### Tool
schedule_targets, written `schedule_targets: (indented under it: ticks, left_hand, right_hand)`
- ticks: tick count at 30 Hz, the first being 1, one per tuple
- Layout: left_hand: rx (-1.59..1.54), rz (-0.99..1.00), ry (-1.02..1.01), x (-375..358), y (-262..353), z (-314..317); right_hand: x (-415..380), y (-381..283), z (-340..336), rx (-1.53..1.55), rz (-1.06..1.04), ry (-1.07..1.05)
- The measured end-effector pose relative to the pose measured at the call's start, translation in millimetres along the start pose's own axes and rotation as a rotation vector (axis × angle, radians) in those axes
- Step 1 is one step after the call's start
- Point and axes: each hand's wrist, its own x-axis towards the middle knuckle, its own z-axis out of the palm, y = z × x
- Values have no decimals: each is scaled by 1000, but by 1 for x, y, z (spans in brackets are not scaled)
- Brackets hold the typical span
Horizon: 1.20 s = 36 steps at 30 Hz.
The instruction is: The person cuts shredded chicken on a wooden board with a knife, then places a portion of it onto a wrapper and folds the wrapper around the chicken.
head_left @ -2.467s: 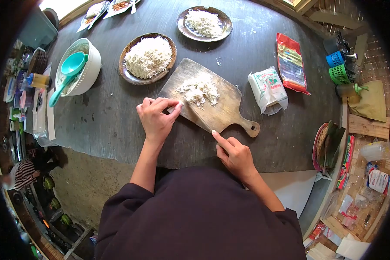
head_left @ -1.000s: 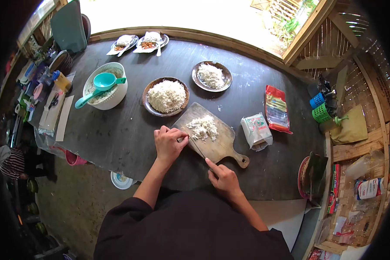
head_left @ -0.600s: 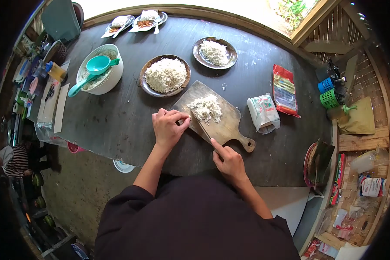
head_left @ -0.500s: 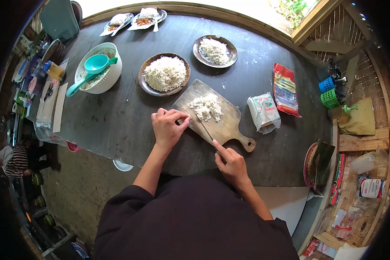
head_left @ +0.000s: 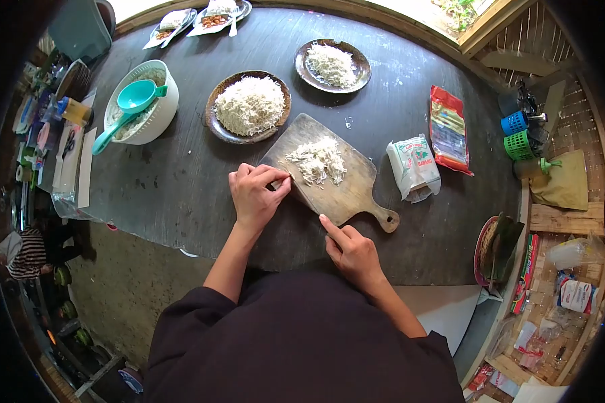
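Note:
My right hand (head_left: 353, 250) is closed around a knife, its index finger stretched along the top. The handle is hidden in the palm, and the thin blade is hard to see along the near edge of the wooden cutting board (head_left: 351, 199). At the board's left corner, my left hand (head_left: 257, 191) has its thumb and fingertips pinched together; what is between them, if anything, is too small to make out. A loose heap of pale shredded food (head_left: 318, 161) lies on the board. Behind the board stands a brown plate (head_left: 212, 121) piled with similar shreds.
A second brown plate (head_left: 364, 79) of shreds sits farther back. To the right lie a white paper-wrapped packet (head_left: 413, 168) and a red packet (head_left: 450, 131). At left, a white tub (head_left: 170, 107) holds a teal ladle (head_left: 136, 96). Two small served plates stand at the back. Someone in stripes is far left.
The knife and my right hand have shifted slightly left and toward me, off the board's surface to its near edge. My left hand stays pinched at the corner. The view has shifted a little.

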Motion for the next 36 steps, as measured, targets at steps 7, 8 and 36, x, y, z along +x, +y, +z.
schedule_targets:
  ticks: [7, 8, 36]
  left_hand:
    - [-14, -5, 3, 0, 1, 0]
    - [-15, 0, 3, 0, 1, 0]
    - [-23, -19, 14, -3, 0, 3]
  right_hand:
    - [-2, -1, 2, -61, 11, 4]
    - [-5, 0, 2, -62, 13, 8]
    - [-11, 3, 0, -10, 12, 2]
